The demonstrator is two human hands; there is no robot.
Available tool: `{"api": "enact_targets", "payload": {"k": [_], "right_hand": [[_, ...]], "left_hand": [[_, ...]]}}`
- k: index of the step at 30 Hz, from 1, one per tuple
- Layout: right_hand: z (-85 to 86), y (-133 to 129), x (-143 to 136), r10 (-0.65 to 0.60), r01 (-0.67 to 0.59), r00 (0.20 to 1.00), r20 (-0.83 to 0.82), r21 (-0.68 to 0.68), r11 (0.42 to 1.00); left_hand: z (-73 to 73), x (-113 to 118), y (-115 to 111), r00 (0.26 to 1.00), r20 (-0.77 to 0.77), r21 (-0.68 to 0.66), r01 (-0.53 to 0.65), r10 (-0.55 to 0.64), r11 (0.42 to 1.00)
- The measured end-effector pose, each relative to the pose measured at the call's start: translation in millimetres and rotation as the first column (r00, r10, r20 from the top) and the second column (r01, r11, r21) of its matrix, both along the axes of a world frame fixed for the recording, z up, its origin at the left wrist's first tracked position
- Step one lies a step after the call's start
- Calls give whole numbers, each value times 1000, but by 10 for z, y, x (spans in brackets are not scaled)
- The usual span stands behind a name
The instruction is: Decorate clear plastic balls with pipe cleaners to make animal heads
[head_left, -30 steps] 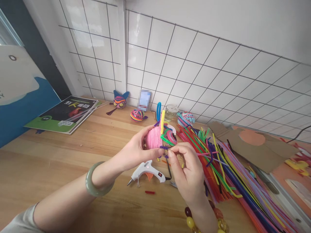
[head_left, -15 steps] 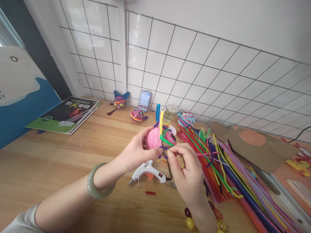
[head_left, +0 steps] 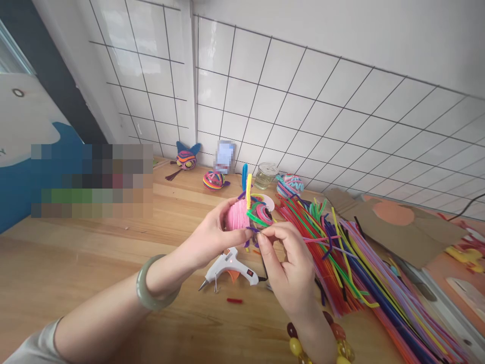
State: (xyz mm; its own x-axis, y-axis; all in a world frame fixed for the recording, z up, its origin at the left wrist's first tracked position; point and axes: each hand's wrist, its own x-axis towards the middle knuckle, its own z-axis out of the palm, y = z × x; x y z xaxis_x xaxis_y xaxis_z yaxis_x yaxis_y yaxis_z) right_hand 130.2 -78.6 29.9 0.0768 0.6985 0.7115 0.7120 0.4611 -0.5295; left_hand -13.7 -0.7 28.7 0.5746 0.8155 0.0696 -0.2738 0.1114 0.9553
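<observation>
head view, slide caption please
Left hand holds a pink craft piece, right hand pinching at its purple trim, near a white glue gun.

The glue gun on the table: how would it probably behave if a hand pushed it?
The glue gun may tip fairly easily, since a thin wire stand seems to prop its front. Its bent shape would probably slide, not roll. The black cord at its handle might tug on it.

From one head camera we look forward and down, close over our left hand [head_left: 210,232] and right hand [head_left: 291,263], across the table [head_left: 182,323] to the wall [head_left: 322,23].
</observation>
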Motion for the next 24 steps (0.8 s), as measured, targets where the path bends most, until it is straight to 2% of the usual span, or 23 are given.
{"api": "enact_targets", "payload": {"k": [5, 8, 13, 16, 19, 24], "right_hand": [[-16, -2, 11, 11, -11, 1000, -28, -10, 1000], [-22, -11, 32, 25, -34, 993, -116, -78, 996], [-22, 10, 71, -8, -37, 960, -281, -154, 987], [-40, 38, 88, 0, -35, 965, -263, -127, 991], [-72, 60, 95, -8, -16, 977, -213, -112, 994], [-96, 80, 86, -16, 2, 985, -171, -81, 997]], "left_hand": [[-11, -6, 3, 1000, -8, -7, -4, 4, 1000], [-3, -2, 15, 1000, 10, -39, 6, -6, 999], [4, 10, 47, 990, 90, -200, 125, -109, 972], [-4, 17, 61, 980, 123, -284, 185, -156, 941], [-15, 29, 70, 980, 131, -340, 189, -153, 921], [-31, 42, 62, 973, 165, -359, 210, -160, 909]]}}
